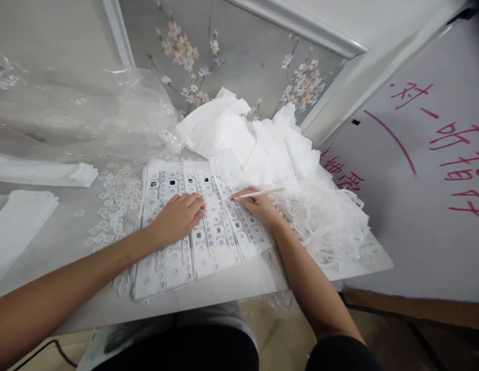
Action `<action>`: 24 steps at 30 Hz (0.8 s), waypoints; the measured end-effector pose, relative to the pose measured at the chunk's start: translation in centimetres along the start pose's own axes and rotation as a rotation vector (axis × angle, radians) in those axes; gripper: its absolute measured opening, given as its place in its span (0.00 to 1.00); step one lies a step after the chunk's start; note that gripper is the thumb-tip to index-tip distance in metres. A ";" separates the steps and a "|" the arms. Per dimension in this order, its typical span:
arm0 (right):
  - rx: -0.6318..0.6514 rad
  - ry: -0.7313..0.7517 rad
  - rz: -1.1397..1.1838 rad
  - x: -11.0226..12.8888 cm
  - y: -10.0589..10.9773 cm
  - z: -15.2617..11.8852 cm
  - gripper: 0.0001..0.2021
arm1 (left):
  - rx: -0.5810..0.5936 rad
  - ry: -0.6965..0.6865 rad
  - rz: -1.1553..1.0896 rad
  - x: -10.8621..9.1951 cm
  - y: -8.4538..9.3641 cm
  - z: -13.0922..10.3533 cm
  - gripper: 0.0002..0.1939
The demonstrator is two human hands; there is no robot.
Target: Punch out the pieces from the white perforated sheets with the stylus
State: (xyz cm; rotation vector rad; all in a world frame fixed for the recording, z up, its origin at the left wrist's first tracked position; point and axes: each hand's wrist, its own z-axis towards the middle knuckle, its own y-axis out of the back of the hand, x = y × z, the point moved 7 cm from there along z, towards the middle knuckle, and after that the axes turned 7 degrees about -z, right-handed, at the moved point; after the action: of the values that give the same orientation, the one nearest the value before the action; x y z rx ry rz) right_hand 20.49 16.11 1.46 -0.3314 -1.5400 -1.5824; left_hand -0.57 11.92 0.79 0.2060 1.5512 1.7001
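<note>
Your left hand, loosely curled and apparently empty, lies across the printed sheets on the tabletop, probably to steady them, while your right hand pinches the white pen low, seemingly for control.

dim, soft light; faint glare on plastic; slight blur; edges stretched wide.

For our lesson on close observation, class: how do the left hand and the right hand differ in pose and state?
The left hand lies palm down with no tool visible in it; the right hand pinches a slim white stick. The left hand is over the middle of the patterned sheets, the right hand at their right side. Both are bare.
</note>
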 end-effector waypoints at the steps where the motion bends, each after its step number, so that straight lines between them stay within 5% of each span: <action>1: 0.001 0.009 -0.007 0.1 0.0 0.0 0.12 | 0.003 0.002 -0.008 0.0 0.0 0.0 0.11; 7: -0.001 0.059 -0.161 0.4 -0.1 -0.1 0.12 | 0.012 0.020 -0.030 0.3 -0.1 0.1 0.12; 12: 0.017 0.261 -0.458 1.8 -0.7 -0.2 0.12 | 0.020 0.018 -0.031 -0.3 0.3 0.0 0.17; 19: 0.021 0.382 -0.587 2.5 -1.3 -0.7 0.14 | 0.170 -0.275 -0.041 -4.1 -0.8 -0.9 0.32; 24: -0.038 0.352 -0.607 2.3 -1.6 -0.3 0.14 | 0.242 -0.290 -0.079 -4.0 -1.5 -1.3 0.32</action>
State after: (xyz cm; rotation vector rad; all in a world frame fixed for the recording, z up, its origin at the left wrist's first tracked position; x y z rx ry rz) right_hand 18.13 14.67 1.92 0.4207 -1.3984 -1.9975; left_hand 1.97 8.23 0.74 0.4875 1.5198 1.3515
